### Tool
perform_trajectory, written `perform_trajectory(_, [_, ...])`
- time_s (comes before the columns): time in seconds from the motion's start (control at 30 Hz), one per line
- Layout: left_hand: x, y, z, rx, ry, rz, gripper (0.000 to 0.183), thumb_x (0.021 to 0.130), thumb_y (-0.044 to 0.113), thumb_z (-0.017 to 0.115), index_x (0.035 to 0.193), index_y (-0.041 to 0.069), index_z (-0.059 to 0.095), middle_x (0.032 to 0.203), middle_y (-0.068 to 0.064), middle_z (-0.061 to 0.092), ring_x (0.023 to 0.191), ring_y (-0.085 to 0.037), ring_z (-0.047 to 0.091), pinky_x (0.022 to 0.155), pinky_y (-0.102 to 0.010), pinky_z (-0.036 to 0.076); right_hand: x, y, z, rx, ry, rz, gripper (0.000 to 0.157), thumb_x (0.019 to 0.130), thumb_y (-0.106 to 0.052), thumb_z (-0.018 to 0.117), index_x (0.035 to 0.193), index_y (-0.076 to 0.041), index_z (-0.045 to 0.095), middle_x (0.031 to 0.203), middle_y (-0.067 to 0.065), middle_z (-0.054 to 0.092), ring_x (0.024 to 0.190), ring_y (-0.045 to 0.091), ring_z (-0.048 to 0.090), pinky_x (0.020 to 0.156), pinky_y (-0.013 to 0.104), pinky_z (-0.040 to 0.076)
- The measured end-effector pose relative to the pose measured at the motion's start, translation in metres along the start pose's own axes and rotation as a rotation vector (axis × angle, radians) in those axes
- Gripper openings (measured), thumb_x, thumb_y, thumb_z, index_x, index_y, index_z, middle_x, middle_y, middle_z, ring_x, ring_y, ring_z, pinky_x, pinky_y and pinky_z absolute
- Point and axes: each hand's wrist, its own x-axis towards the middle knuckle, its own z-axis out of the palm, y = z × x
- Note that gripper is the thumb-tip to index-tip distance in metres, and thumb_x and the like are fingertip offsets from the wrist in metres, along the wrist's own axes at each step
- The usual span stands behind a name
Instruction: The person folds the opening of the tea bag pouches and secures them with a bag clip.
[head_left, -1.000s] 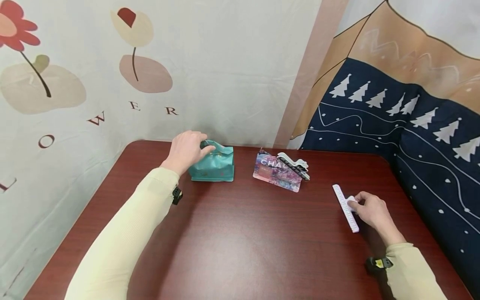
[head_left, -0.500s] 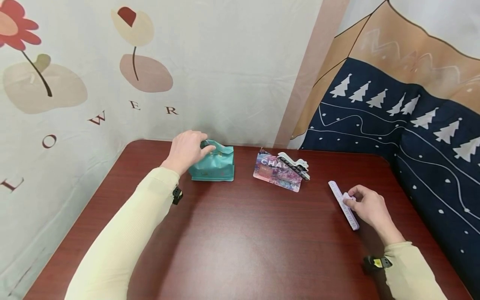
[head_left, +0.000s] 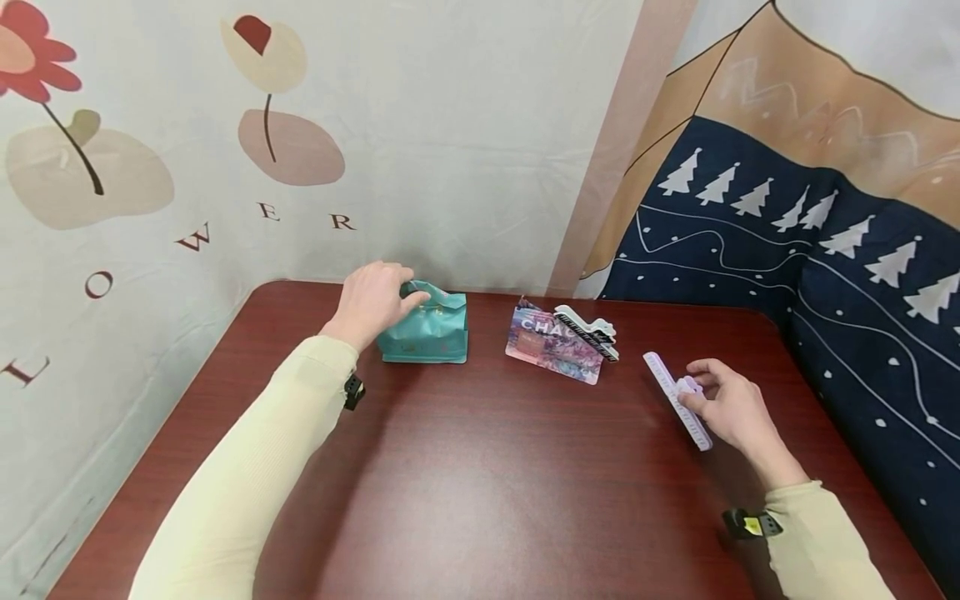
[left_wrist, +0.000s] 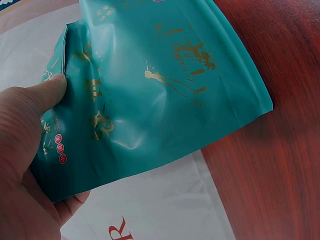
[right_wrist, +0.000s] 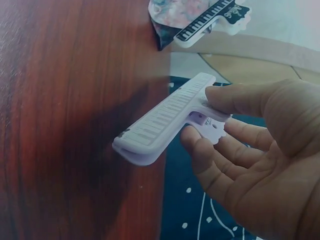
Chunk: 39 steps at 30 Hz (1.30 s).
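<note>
Near the back of the table, my left hand [head_left: 372,302] grips the folded top of a teal foil bag [head_left: 426,333]. The left wrist view shows the thumb pressed on the bag [left_wrist: 150,95], which bears gold print. On the right side, my right hand [head_left: 738,410] pinches the handle of a pale lilac sealing clip [head_left: 675,400] between thumb and fingers. Seen from the right wrist, the clip [right_wrist: 165,115] has a piano-key pattern along its long bar, and it is held above the table.
A pink and purple pouch [head_left: 543,343] lies at the back middle of the table [head_left: 480,492], with a black and white piano-pattern clip [head_left: 588,333] across its right corner. Printed cloth [head_left: 450,150] hangs behind the table, and navy cloth [head_left: 870,350] runs along its right.
My right hand has moved left and away from me with the lilac clip, which now appears lifted. The left hand and the teal bag have stayed put.
</note>
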Motion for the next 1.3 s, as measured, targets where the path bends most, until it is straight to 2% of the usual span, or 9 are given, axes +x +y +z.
perform_trajectory(0.13, [0.0, 0.0, 0.0, 0.001, 0.004, 0.005, 0.031, 0.094, 0.037, 0.077, 0.104, 0.008, 0.077, 0.095, -0.01, 0.075, 0.086, -0.035, 0.068, 0.071, -0.05, 0.056, 0.0, -0.005, -0.002, -0.003, -0.002, -0.025, 0.042, 0.09, -0.009, 0.077, 0.127, 0.004, 0.061, 0.113, 0.03, 0.068, 0.091, 0.038, 0.062, 0.072, 0.039, 0.049])
perform_trajectory(0.37, [0.0, 0.0, 0.0, -0.002, 0.002, 0.007, 0.03, 0.094, 0.037, 0.077, 0.103, 0.008, 0.077, 0.093, -0.01, 0.074, 0.086, -0.035, 0.067, 0.071, -0.05, 0.056, -0.001, -0.014, -0.004, -0.004, -0.019, -0.049, 0.041, 0.089, -0.01, 0.079, 0.125, 0.004, 0.064, 0.111, 0.028, 0.068, 0.088, 0.034, 0.06, 0.066, 0.035, 0.048])
perform_trajectory(0.63, [-0.002, -0.002, 0.003, 0.005, 0.005, 0.007, 0.031, 0.094, 0.038, 0.077, 0.104, 0.008, 0.076, 0.094, -0.01, 0.074, 0.087, -0.035, 0.068, 0.072, -0.05, 0.056, 0.0, -0.028, -0.001, -0.014, 0.002, -0.105, 0.038, 0.087, -0.009, 0.081, 0.121, 0.001, 0.07, 0.105, 0.023, 0.069, 0.085, 0.03, 0.059, 0.066, 0.036, 0.049])
perform_trajectory(0.87, [-0.001, -0.002, 0.003, -0.001, -0.004, -0.001, 0.034, 0.095, 0.038, 0.076, 0.111, 0.008, 0.077, 0.1, -0.011, 0.075, 0.092, -0.036, 0.068, 0.075, -0.051, 0.057, 0.003, -0.04, -0.003, -0.004, 0.011, -0.114, 0.037, 0.088, -0.01, 0.081, 0.123, 0.0, 0.07, 0.111, 0.025, 0.069, 0.087, 0.032, 0.061, 0.066, 0.032, 0.052])
perform_trajectory(1.3, [0.0, -0.001, 0.001, 0.0, -0.015, -0.003, 0.036, 0.095, 0.038, 0.075, 0.114, 0.007, 0.076, 0.103, -0.012, 0.075, 0.094, -0.036, 0.068, 0.077, -0.052, 0.057, 0.013, -0.062, -0.004, 0.043, -0.004, -0.138, 0.037, 0.089, -0.009, 0.08, 0.123, 0.0, 0.07, 0.112, 0.025, 0.07, 0.088, 0.032, 0.063, 0.07, 0.035, 0.053])
